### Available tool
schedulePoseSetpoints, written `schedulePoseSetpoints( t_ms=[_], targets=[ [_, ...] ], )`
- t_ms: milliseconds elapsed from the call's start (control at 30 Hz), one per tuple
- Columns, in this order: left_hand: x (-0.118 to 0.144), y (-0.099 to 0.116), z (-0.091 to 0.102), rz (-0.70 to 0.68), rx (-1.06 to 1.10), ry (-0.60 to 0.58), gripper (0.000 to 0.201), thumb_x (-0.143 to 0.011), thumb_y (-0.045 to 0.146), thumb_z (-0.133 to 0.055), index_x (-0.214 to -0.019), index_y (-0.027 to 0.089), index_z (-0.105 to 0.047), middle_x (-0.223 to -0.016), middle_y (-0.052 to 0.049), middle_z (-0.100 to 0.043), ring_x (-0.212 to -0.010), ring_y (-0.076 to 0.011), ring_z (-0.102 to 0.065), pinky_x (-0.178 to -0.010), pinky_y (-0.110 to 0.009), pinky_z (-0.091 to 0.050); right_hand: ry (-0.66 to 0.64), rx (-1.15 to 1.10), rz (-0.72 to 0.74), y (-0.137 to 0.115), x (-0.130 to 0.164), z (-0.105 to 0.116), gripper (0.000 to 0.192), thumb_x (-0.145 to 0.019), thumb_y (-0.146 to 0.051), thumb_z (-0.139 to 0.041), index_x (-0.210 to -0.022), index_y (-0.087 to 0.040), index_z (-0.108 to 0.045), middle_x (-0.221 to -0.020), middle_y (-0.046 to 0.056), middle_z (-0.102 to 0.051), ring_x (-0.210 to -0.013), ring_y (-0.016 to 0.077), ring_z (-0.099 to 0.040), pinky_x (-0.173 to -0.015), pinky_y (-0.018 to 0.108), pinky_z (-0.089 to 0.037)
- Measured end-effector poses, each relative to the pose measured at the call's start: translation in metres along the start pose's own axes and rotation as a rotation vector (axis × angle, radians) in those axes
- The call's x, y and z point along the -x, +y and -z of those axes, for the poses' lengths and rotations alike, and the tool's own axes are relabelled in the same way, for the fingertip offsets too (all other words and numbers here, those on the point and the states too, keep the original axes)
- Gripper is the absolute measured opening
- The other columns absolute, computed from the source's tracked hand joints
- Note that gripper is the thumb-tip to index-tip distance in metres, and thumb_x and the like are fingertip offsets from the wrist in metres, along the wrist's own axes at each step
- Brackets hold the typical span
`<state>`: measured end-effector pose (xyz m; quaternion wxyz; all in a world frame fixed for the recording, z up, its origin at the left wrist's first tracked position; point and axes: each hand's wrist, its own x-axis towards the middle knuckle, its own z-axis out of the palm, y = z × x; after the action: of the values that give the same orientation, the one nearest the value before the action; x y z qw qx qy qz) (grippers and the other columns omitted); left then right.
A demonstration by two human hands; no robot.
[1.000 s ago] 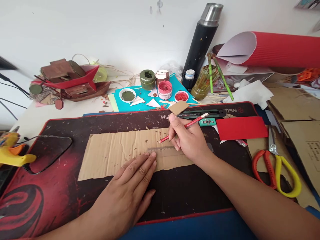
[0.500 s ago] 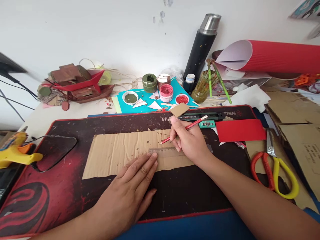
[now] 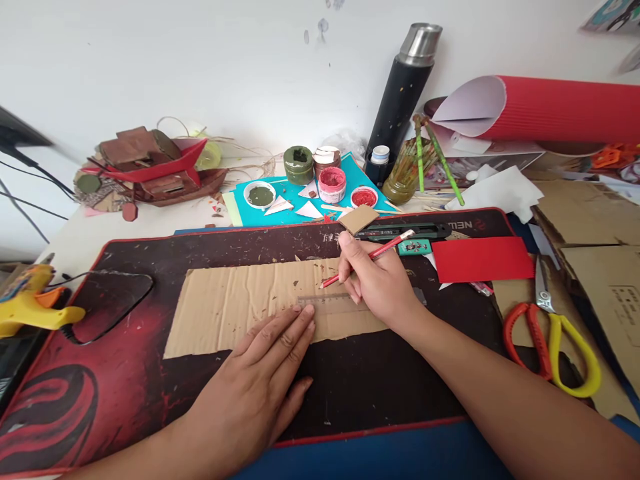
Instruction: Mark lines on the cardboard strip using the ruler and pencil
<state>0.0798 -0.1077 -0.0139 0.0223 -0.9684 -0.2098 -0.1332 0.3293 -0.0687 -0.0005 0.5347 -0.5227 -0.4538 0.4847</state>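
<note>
A long strip of corrugated cardboard [image 3: 240,300] lies across the dark desk mat, with small loose flecks on it. On its right half rests a clear ruler [image 3: 330,304], partly covered by both hands. My left hand [image 3: 270,363] lies flat, fingers stretched out, with its fingertips pressing the ruler's left end and the cardboard. Pinched in my right hand [image 3: 375,280] is a red pencil [image 3: 393,245], eraser end up to the right. The pencil's point is at the cardboard just above the ruler's upper edge; whether it touches I cannot tell.
Scissors [image 3: 544,300] with red and yellow handles lie right, below red card [image 3: 483,260]. A box cutter [image 3: 405,232] and green eraser [image 3: 415,247] lie behind my right hand. Paint jars [image 3: 332,185], a black thermos [image 3: 400,100] and a model boat [image 3: 155,167] stand behind; a yellow glue gun [image 3: 30,303] is left.
</note>
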Motion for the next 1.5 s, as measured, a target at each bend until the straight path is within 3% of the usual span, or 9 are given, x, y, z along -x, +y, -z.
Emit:
schedulePoseSetpoints(
  t_ms=[733,867,1033,1267,1500],
  targets=[
    [0.001,0.000,-0.002,-0.007,-0.024,-0.003,0.058,-0.109,0.026,-0.052,-0.163,0.002,-0.051,-0.172,-0.016,-0.052,-0.156,-0.0331,-0.050,-0.127,-0.046,-0.040,0.018,0.007,-0.025,-0.004,-0.003,0.006,0.071,-0.099,-0.082,-0.063,-0.059,-0.023,-0.059,-0.039,-0.006,-0.045,-0.032,0.0098,-0.043,-0.039,0.025,-0.031],
    [0.002,0.000,-0.004,0.006,0.007,0.014,0.062,-0.109,0.026,-0.054,-0.167,0.003,-0.047,-0.173,-0.016,-0.052,-0.157,-0.0330,-0.050,-0.130,-0.045,-0.039,0.012,0.026,-0.028,-0.005,-0.005,0.009,0.074,-0.099,-0.084,-0.061,-0.056,-0.024,-0.057,-0.039,-0.006,-0.043,-0.032,0.0095,-0.041,-0.038,0.026,-0.029],
    [0.002,0.000,-0.004,0.025,0.029,0.021,0.069,-0.110,0.027,-0.053,-0.173,0.007,-0.036,-0.171,-0.014,-0.054,-0.156,-0.0322,-0.053,-0.124,-0.045,-0.048,-0.030,0.087,-0.058,-0.006,-0.004,0.010,0.075,-0.100,-0.083,-0.060,-0.055,-0.023,-0.056,-0.038,-0.005,-0.043,-0.034,0.0093,-0.040,-0.040,0.027,-0.030],
    [0.006,-0.001,-0.002,-0.036,0.010,0.028,0.057,-0.109,0.021,-0.056,-0.164,0.005,-0.051,-0.170,-0.014,-0.056,-0.157,-0.0319,-0.051,-0.126,-0.045,-0.046,-0.027,0.097,-0.079,-0.008,-0.007,0.014,0.074,-0.100,-0.081,-0.060,-0.053,-0.024,-0.055,-0.036,-0.005,-0.042,-0.032,0.0099,-0.039,-0.040,0.026,-0.028],
    [0.009,0.001,-0.007,0.000,0.078,0.037,0.064,-0.110,0.019,-0.054,-0.172,0.010,-0.041,-0.171,-0.013,-0.055,-0.156,-0.0302,-0.052,-0.127,-0.044,-0.047,-0.050,0.105,-0.109,-0.010,-0.009,0.016,0.074,-0.103,-0.076,-0.060,-0.050,-0.024,-0.052,-0.033,-0.005,-0.039,-0.031,0.0093,-0.035,-0.038,0.026,-0.026]
  ],
)
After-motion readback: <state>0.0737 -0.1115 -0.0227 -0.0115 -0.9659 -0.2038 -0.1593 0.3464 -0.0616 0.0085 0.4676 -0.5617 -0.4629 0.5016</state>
